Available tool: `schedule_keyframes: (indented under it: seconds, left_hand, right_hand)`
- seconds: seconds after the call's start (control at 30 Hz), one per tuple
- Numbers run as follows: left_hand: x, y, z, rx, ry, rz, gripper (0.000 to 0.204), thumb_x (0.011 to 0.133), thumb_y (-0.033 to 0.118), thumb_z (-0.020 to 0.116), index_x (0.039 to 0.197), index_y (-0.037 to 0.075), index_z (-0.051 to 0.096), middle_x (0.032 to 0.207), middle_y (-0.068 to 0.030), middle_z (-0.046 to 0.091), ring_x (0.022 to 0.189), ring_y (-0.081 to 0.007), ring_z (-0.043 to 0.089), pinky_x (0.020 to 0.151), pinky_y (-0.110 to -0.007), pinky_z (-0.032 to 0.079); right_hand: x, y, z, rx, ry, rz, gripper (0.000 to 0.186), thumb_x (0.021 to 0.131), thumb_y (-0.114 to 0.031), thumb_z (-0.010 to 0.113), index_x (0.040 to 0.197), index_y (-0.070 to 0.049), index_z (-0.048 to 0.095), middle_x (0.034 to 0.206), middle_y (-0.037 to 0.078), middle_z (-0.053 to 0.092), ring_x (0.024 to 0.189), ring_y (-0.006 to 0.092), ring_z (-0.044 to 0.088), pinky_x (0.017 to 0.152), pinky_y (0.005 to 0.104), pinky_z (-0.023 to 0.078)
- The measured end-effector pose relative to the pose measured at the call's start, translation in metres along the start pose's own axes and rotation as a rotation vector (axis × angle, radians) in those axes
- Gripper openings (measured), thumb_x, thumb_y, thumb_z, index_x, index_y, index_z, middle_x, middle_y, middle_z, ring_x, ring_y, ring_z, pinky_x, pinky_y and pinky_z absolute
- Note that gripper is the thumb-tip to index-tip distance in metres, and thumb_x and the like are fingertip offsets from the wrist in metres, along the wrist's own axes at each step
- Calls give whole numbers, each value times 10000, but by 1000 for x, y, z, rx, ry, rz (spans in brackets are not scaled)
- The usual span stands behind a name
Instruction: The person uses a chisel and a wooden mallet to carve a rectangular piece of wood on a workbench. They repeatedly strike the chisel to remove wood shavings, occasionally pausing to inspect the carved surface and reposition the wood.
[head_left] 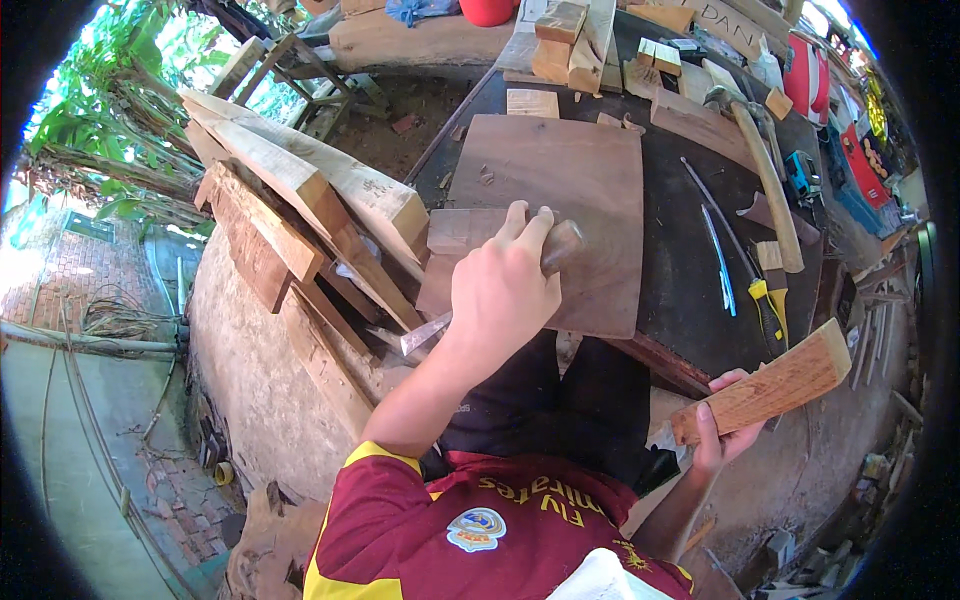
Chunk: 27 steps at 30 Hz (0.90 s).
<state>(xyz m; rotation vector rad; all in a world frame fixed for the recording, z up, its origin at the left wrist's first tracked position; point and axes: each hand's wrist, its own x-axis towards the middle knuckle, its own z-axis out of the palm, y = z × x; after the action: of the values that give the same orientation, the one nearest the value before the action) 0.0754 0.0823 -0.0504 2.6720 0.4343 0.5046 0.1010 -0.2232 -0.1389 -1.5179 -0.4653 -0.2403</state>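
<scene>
Ok, left to right: squared timbers (310,190) are piled just off the left edge of the bench (668,215). Left hand (505,278) is palm-down over the brown board (590,165) near the bench's front edge, fingers curled round a chisel (564,247); handle pokes out on the thumb side, blade below the wrist. Right hand (708,445) pinches a wood block (768,388), thumb on the near face, fingers behind, just off the front right corner; can't tell if its low end rests on the leg. Screwdriver (766,315) and hammer (765,180) lie toward the right edge. Handling, my take: blade wants turning away from the forearm, block wants backing on the bench whenever the edge bears on it, fingers behind the edge.
</scene>
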Motion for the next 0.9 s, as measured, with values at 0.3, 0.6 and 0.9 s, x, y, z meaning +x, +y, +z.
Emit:
schedule_keyframes:
  seconds: [0.3,0.6,0.9]
  left_hand:
    - [-1,6,-2,-26,51,-55,497,660,45,676,1150,62,595,1255,-186,557,913,-354,638,756,-398,540]
    - [3,92,-14,-238,17,602,411,685,179,663,1022,-15,532,719,-86,576,616,-235,638,486,-337,489]
    - [59,117,-21,-380,-11,613,228,634,206,638,762,23,593,687,-142,636,604,-311,650,527,-391,517]
  right_hand:
    - [0,2,1,33,-3,-13,845,673,-36,696,1390,-15,251,1081,183,499,937,237,496,838,376,409]
    - [-2,4,-2,-18,62,-24,873,705,-51,646,1437,45,179,1154,180,487,991,221,495,907,356,394]
    - [7,-1,-7,-16,-22,14,832,682,-57,647,1400,39,239,1082,175,512,913,220,526,855,349,430]
